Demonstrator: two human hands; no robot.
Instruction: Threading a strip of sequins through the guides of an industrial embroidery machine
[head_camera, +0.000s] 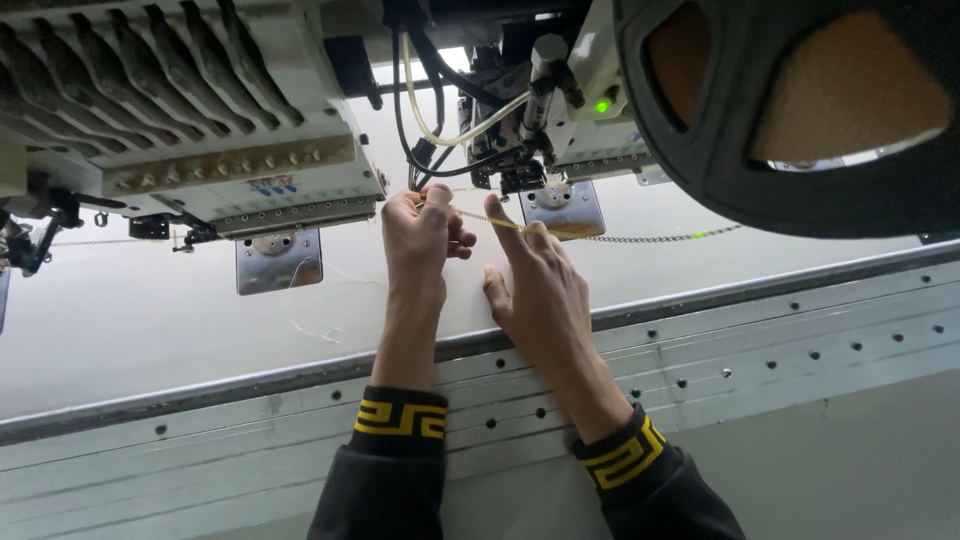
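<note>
Carefully, left hand (420, 235) pinches the thin cord (600, 237) beneath the embroidery head (520, 150) while right hand (540, 285), fingers extended, steadies it; keeping it taut seems wise.

Left hand (418, 232) left of right hand (535, 280); chain (640, 238) across both, below machine head (520, 120).

Machine heads, plates and table rail in my view.

I see a white embroidery head (200, 110) upper left, with ribbed levers on top and a row of needles below. Under it sits a metal plate (279, 260) on the pale table (130, 330). A second head (560, 90) stands right of centre, with black cables (415, 100), a green lamp (602, 105) and its own plate (562, 207). A large black reel (800, 110) fills the upper right corner. A grey rail (780, 340) with screw holes runs across near me.
</note>
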